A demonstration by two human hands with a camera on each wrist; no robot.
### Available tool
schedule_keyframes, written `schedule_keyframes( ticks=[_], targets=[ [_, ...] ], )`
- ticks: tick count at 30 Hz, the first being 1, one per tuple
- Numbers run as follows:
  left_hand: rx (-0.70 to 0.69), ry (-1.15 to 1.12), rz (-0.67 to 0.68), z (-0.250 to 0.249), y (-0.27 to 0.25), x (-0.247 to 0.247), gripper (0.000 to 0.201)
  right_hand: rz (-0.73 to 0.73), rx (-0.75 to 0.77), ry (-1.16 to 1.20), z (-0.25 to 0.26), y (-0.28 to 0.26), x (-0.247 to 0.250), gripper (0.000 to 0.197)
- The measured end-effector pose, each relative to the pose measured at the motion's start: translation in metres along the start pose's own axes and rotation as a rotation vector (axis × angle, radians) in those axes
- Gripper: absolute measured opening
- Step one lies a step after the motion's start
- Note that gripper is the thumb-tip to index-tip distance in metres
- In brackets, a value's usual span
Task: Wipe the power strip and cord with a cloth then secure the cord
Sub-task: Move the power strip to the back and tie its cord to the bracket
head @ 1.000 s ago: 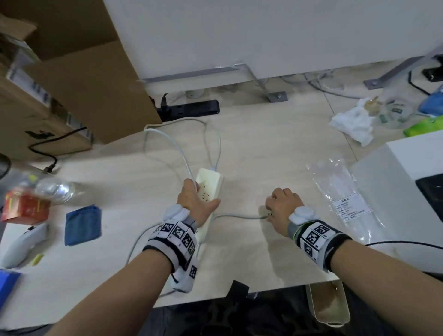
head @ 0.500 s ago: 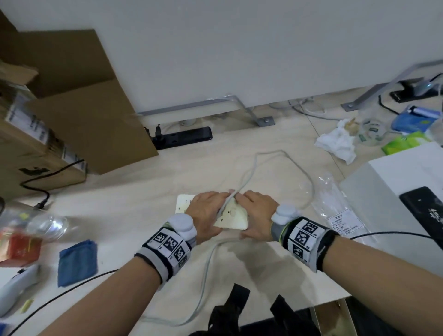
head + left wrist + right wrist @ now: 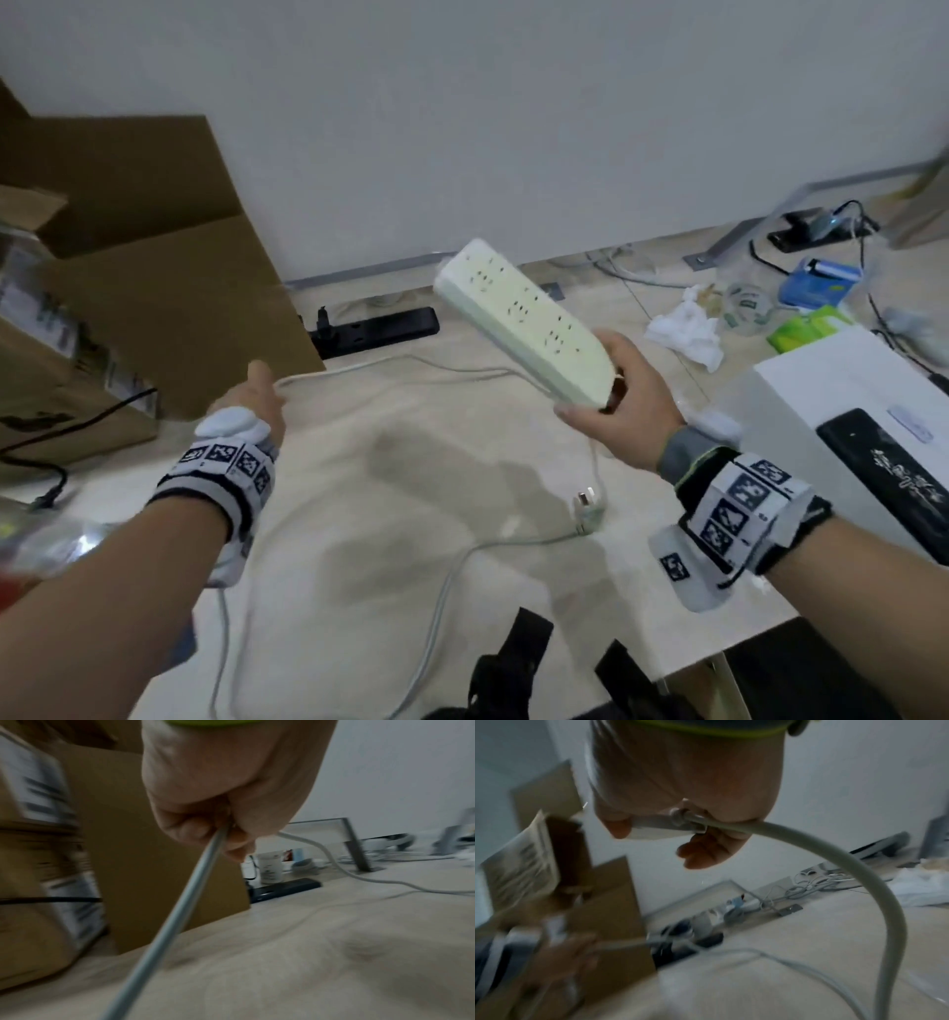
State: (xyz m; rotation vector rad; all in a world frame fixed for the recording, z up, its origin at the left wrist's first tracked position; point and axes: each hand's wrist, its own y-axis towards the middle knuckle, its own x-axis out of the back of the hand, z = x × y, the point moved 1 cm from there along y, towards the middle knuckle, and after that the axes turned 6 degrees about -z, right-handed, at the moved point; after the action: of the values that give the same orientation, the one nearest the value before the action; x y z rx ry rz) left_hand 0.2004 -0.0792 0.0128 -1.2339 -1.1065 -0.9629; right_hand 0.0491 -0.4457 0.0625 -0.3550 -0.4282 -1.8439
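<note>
The white power strip (image 3: 524,318) is lifted off the table, tilted with its far end up toward the wall. My right hand (image 3: 616,406) grips its near end, where the cord comes out (image 3: 859,872). The grey cord (image 3: 411,367) runs left across the table to my left hand (image 3: 257,398), which is beside the cardboard box. In the left wrist view the left hand's fingers (image 3: 218,833) are curled round the cord (image 3: 180,912). The plug (image 3: 585,506) lies loose on the table below the right hand. No cloth shows clearly.
An open cardboard box (image 3: 154,288) stands at the left, with a black power strip (image 3: 380,329) beside it by the wall. At the right are a white box (image 3: 821,401) and crumpled tissue (image 3: 683,329). Black straps (image 3: 513,668) hang at the front edge.
My right hand has raised the power strip off the table. My left hand has left the strip and moved left toward the box, holding the cord, which now stretches between the hands.
</note>
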Motion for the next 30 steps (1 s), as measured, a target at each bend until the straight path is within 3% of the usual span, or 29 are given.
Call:
schedule_keyframes(
  ticks=[2,4,7,9,11,12,15,16,18,19,21,24,28,30],
  targets=[
    [0.025,0.012,-0.1,0.007,0.001,0.004,0.042,-0.19,-0.1,0.201,0.012,0.021,0.005,0.057],
    [-0.098,0.041,-0.13,-0.009,0.001,0.0,0.056,-0.296,-0.283,0.472,0.023,0.04,0.007,0.046],
    [-0.4,-0.325,-0.056,-0.068,-0.017,-0.011,0.076,-0.228,-0.558,0.859,0.033,0.061,0.008,0.047],
    [-0.684,-0.608,0.033,-0.116,-0.048,-0.01,0.085,-0.136,-0.641,0.967,0.038,0.068,0.006,0.057],
    [-0.887,-0.721,0.187,-0.159,-0.083,-0.011,0.088,-0.105,-0.669,1.0,0.042,0.072,0.004,0.061],
    [-0.919,-0.706,0.265,-0.175,-0.1,-0.013,0.08,-0.103,-0.679,1.006,0.043,0.073,0.004,0.061],
    [-0.905,-0.691,0.42,-0.191,-0.12,-0.03,0.018,-0.149,-0.717,0.988,0.037,0.078,0.013,0.058],
    [-0.891,-0.695,0.464,-0.188,-0.12,-0.036,0.009,-0.201,-0.717,0.946,0.032,0.082,0.02,0.053],
    [-0.852,-0.643,0.516,-0.17,-0.114,-0.045,0.012,-0.371,-0.672,0.668,0.015,0.086,0.037,0.046],
    [-0.833,-0.585,0.493,-0.159,-0.108,-0.046,0.013,-0.452,-0.626,0.442,0.005,0.086,0.044,0.051],
    [-0.825,-0.462,0.326,-0.143,-0.09,-0.041,0.015,-0.517,-0.505,0.048,-0.018,0.084,0.055,0.067],
    [-0.856,-0.336,0.145,-0.14,-0.075,-0.025,0.025,-0.423,-0.412,-0.332,-0.051,0.082,0.055,0.076],
    [-0.878,0.085,0.184,-0.145,-0.081,-0.029,0.034,-0.23,-0.455,-0.614,-0.086,0.086,0.04,0.081],
    [-0.876,0.152,0.276,-0.142,-0.091,-0.043,0.04,-0.138,-0.518,-0.647,-0.099,0.083,0.029,0.08]
  ],
)
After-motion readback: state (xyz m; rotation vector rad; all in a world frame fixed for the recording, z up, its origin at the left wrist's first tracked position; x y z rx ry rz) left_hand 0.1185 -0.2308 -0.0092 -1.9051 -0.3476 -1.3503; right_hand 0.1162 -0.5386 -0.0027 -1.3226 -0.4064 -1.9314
